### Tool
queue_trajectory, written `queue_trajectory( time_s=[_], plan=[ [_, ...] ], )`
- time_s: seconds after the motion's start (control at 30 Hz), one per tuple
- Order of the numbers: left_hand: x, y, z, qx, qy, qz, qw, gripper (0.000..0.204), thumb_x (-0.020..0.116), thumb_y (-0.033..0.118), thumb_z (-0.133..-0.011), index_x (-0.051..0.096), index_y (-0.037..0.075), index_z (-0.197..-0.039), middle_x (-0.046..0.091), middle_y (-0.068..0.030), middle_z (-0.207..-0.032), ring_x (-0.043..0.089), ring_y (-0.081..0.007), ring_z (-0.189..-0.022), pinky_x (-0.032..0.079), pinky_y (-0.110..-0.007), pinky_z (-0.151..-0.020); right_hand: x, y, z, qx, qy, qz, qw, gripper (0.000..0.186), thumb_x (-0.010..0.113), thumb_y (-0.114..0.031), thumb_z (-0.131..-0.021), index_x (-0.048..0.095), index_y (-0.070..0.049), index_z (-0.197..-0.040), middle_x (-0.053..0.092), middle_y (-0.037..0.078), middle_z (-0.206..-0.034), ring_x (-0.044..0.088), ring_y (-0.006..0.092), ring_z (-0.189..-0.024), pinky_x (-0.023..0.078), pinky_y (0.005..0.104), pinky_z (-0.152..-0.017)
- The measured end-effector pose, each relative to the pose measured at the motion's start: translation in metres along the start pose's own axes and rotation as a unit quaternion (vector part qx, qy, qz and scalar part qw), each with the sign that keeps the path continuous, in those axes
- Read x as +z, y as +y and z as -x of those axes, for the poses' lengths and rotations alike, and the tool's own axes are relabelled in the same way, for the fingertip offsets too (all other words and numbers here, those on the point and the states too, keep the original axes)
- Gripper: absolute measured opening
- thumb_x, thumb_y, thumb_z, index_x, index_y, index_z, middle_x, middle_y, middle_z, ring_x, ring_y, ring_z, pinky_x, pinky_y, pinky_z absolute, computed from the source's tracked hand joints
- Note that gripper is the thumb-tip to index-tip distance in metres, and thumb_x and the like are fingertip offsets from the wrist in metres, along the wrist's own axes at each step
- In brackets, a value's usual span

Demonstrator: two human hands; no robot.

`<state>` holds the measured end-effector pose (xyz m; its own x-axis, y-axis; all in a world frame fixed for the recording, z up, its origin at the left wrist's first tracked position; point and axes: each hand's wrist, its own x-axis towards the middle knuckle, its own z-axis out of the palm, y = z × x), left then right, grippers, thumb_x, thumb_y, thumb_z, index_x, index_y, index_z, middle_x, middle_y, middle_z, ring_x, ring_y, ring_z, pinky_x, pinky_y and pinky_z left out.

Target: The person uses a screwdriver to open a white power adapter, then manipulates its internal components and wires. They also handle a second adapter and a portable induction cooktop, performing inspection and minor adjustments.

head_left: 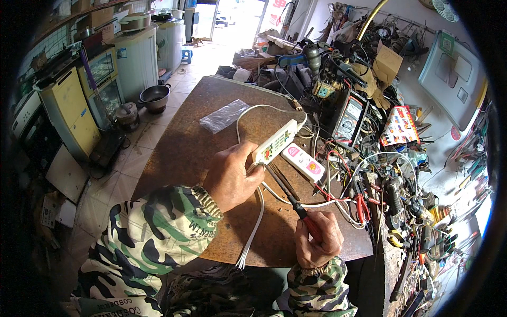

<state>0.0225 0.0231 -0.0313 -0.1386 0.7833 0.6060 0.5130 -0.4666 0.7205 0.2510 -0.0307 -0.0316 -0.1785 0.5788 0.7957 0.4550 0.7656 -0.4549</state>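
My left hand point(235, 177) grips the end of a raised white power strip point(274, 141) with green and red parts. My right hand point(319, 238) is closed round the red-and-black handle of a long screwdriver point(285, 189), whose tip meets the strip beside my left thumb. A second white power strip point(302, 162) with pink parts lies on the brown table point(182, 142) behind the screwdriver. A white cable point(254, 227) with split ends hangs toward the front edge. A multimeter point(346, 119) with red leads stands behind on the right.
A clear plastic bag point(223, 114) lies on the table. Tools, wires and cardboard point(388, 64) pile along the right and back. At left, across the tiled floor point(140, 154), are a dark pot point(155, 99) and old appliances point(70, 108). A doorway point(238, 18) is at the back.
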Motion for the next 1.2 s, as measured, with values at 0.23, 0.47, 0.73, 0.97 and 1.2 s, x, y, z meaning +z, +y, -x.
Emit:
queue_trajectory(
  time_s=[0.23,0.47,0.73,0.97,1.2],
  plan=[
    [-0.002,0.003,0.001,0.016,0.0,-0.017,1.0,0.027,0.072,0.0,-0.081,0.061,-0.002,-0.106,0.068,-0.0109,-0.087,0.067,-0.0127,-0.074,0.055,-0.028,-0.063,0.0,0.003,0.001,-0.007,-0.004,0.007,1.0,0.032,0.075,0.008,-0.072,0.067,0.002,-0.103,0.067,0.017,-0.086,0.071,0.0257,-0.072,0.057,0.0315,-0.06],
    [-0.003,0.005,0.002,0.025,0.007,-0.021,0.999,0.028,0.073,-0.001,-0.081,0.061,-0.003,-0.107,0.068,-0.0133,-0.09,0.068,-0.016,-0.075,0.055,-0.03,-0.065,-0.001,-0.012,-0.005,0.029,0.001,0.017,0.999,0.029,0.072,0.007,-0.077,0.066,0.004,-0.105,0.066,0.015,-0.083,0.068,0.0196,-0.07,0.054,0.0277,-0.061],
    [-0.007,0.009,0.002,0.025,0.009,-0.025,0.999,0.029,0.074,-0.001,-0.082,0.06,-0.003,-0.107,0.068,-0.0152,-0.093,0.07,-0.0183,-0.08,0.056,-0.031,-0.067,-0.01,0.003,-0.008,0.181,-0.01,-0.134,0.974,0.022,0.072,0.009,-0.081,0.068,0.007,-0.103,0.065,0.01,-0.086,0.068,0.016,-0.08,0.056,0.0264,-0.07],
    [0.001,-0.001,0.003,0.026,-0.014,0.011,0.999,0.03,0.072,-0.003,-0.083,0.06,-0.003,-0.11,0.067,-0.0141,-0.095,0.069,-0.0168,-0.083,0.056,-0.03,-0.069,-0.023,0.016,-0.015,0.123,-0.037,-0.09,0.988,0.027,0.075,0.007,-0.075,0.07,0.003,-0.101,0.068,0.014,-0.092,0.066,0.0236,-0.084,0.054,0.0314,-0.073],
    [0.004,-0.003,0.005,0.023,-0.027,0.028,0.999,0.031,0.071,-0.005,-0.083,0.058,-0.001,-0.111,0.061,-0.0074,-0.094,0.061,-0.0112,-0.083,0.052,-0.027,-0.069,-0.025,0.015,-0.023,0.072,-0.04,-0.046,0.996,0.025,0.074,0.009,-0.075,0.07,0.004,-0.1,0.067,0.013,-0.091,0.067,0.0216,-0.08,0.055,0.0304,-0.07]
  ],
)
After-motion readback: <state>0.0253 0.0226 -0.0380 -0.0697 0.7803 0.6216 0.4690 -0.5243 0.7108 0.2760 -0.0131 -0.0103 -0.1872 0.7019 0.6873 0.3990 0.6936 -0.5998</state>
